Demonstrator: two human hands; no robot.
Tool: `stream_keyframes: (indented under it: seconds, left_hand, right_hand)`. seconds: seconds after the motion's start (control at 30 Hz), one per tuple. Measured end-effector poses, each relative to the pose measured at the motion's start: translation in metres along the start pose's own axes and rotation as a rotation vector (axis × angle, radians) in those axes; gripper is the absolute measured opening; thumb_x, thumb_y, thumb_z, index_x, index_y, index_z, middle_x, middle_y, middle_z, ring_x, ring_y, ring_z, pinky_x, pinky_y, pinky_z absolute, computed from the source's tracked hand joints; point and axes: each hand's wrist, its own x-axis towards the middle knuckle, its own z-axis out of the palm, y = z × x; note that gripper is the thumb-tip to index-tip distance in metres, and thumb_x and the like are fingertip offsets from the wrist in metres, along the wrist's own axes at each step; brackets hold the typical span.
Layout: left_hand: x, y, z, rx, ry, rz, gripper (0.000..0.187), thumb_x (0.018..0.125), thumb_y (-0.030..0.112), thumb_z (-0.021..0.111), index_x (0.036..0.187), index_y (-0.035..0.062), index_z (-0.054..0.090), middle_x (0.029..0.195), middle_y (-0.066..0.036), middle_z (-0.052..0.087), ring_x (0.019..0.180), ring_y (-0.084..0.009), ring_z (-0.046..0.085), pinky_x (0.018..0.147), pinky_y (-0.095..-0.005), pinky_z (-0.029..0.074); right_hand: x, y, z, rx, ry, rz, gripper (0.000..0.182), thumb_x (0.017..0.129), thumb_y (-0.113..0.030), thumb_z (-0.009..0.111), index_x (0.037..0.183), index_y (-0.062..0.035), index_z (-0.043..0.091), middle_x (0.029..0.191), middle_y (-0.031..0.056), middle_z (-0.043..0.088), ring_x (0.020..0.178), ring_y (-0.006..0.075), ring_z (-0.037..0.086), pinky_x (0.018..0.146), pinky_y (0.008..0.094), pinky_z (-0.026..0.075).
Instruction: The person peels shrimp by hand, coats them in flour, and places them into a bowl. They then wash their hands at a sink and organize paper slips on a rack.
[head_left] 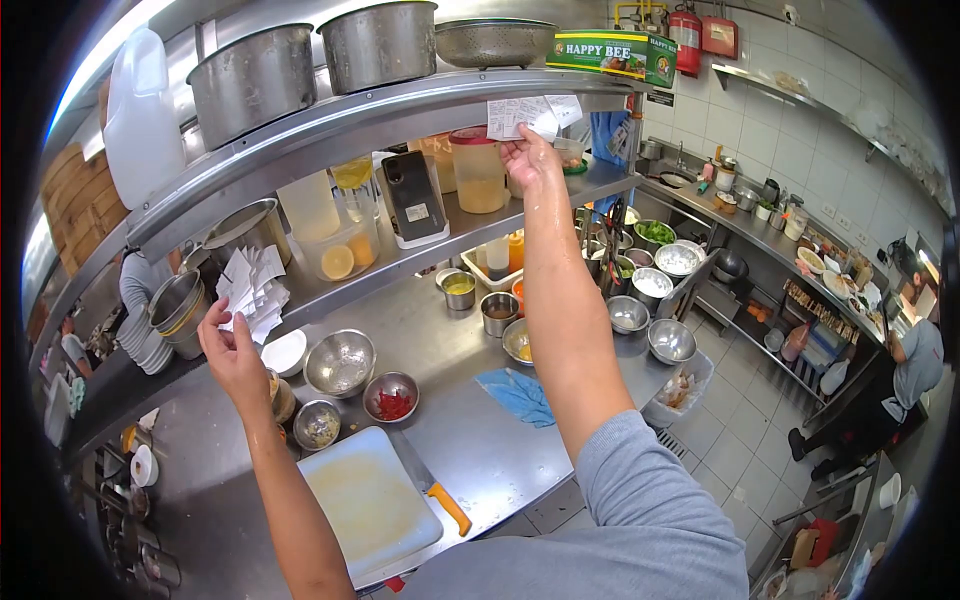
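High up at the upper shelf's front edge, my right hand point(530, 160) pinches the lower edge of a printed paper order slip point(508, 117). A smaller slip overlaps it on the right. My left hand point(236, 362) is raised on the left, its fingers apart and nothing in them. Just beyond those fingertips is a thick bunch of crumpled paper slips point(254, 290) at the lower shelf. Below my arms lies a white cutting board point(368, 490), with an orange-handled knife point(448, 507) along its right side.
Metal bowls, one with red strips point(390, 402), stand behind the board. A blue cloth point(520, 395) lies on the steel counter. Large pots point(252, 85) and a green box point(600, 54) sit on the top shelf. At the far right, another person point(915, 365) stands by a counter.
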Motion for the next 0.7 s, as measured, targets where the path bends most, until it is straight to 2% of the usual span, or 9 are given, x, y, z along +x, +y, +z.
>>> stream_keyframes:
  seconds: [0.2,0.27,0.37,0.43,0.5,0.53,0.6,0.67,0.7]
  left_hand:
    - [-0.023,0.041,0.027,-0.300,-0.248,-0.134,0.021,0.096,0.008,0.056,0.115,0.0021,0.063,0.097,-0.001,0.059,0.077,-0.0064,0.047,0.068,-0.0225,0.041]
    - [-0.030,0.062,0.041,-0.379,-0.405,-0.151,0.027,0.095,0.014,0.060,0.119,0.0018,0.061,0.104,-0.002,0.061,0.084,-0.0076,0.053,0.073,-0.0222,0.044]
    - [-0.043,0.088,0.062,-0.485,-0.517,-0.435,0.039,0.095,0.018,0.063,0.127,-0.0020,0.054,0.108,-0.006,0.063,0.085,-0.0091,0.054,0.075,-0.0249,0.046]
    - [-0.050,0.073,0.073,-0.513,-0.565,-0.341,0.038,0.095,0.016,0.063,0.126,-0.0034,0.053,0.111,-0.008,0.063,0.091,-0.0119,0.057,0.081,-0.0279,0.048]
    - [-0.061,0.048,0.083,-0.581,-0.488,-0.383,0.036,0.095,0.015,0.062,0.125,-0.0036,0.054,0.112,-0.009,0.063,0.096,-0.0141,0.059,0.085,-0.0293,0.048]
    - [-0.061,0.040,0.077,-0.669,-0.429,-0.401,0.035,0.095,0.014,0.061,0.125,-0.0037,0.054,0.114,-0.011,0.063,0.101,-0.0162,0.060,0.089,-0.0307,0.047]
    - [-0.056,0.029,0.057,-0.611,-0.380,-0.417,0.035,0.096,0.014,0.060,0.125,-0.0041,0.054,0.115,-0.011,0.063,0.104,-0.0171,0.060,0.092,-0.0310,0.047]
    - [-0.047,0.021,0.037,-0.578,-0.346,-0.429,0.034,0.096,0.013,0.059,0.125,-0.0046,0.054,0.116,-0.012,0.063,0.107,-0.0181,0.059,0.094,-0.0313,0.046]
    - [-0.041,0.021,0.028,-0.546,-0.398,-0.421,0.034,0.096,0.014,0.059,0.124,-0.0043,0.054,0.116,-0.012,0.063,0.106,-0.0174,0.059,0.094,-0.0308,0.046]
  right_hand:
    - [-0.042,0.037,-0.005,0.122,-0.177,-0.048,0.024,0.089,0.000,0.062,0.112,-0.0044,0.057,0.104,0.0087,0.063,0.087,0.0199,0.062,0.072,0.0322,0.053]
    - [-0.100,0.061,0.014,0.099,-0.212,0.017,0.030,0.089,-0.001,0.062,0.117,-0.0033,0.055,0.107,0.0087,0.064,0.095,0.0205,0.063,0.079,0.0324,0.054]
    - [-0.199,0.112,0.044,-0.052,-0.341,0.076,0.037,0.089,-0.002,0.061,0.124,-0.0043,0.052,0.112,0.0072,0.062,0.098,0.0192,0.063,0.082,0.0333,0.054]
    - [-0.247,0.141,0.049,-0.092,-0.412,0.146,0.042,0.088,-0.002,0.063,0.128,-0.0038,0.050,0.113,0.0072,0.062,0.099,0.0187,0.063,0.085,0.0332,0.053]
    - [-0.275,0.174,0.053,-0.418,-0.463,0.186,0.055,0.085,-0.001,0.066,0.134,-0.0029,0.044,0.117,0.0079,0.060,0.099,0.0175,0.061,0.088,0.0334,0.052]
    - [-0.279,0.180,0.056,-0.399,-0.485,0.223,0.055,0.085,-0.001,0.066,0.134,-0.0029,0.044,0.117,0.0079,0.060,0.099,0.0175,0.061,0.088,0.0334,0.052]
    - [-0.272,0.170,0.052,-0.735,-0.699,0.115,0.064,0.084,-0.002,0.069,0.140,-0.0020,0.037,0.121,0.0104,0.057,0.102,0.0169,0.057,0.089,0.0331,0.051]
    - [-0.268,0.172,0.055,-0.730,-0.501,0.027,0.072,0.086,-0.004,0.069,0.146,-0.0014,0.028,0.124,0.0126,0.055,0.106,0.0173,0.055,0.092,0.0320,0.049]
    - [-0.273,0.171,0.067,-0.707,-0.492,0.007,0.065,0.090,-0.009,0.066,0.145,0.0002,0.032,0.123,0.0138,0.055,0.109,0.0163,0.053,0.095,0.0315,0.047]
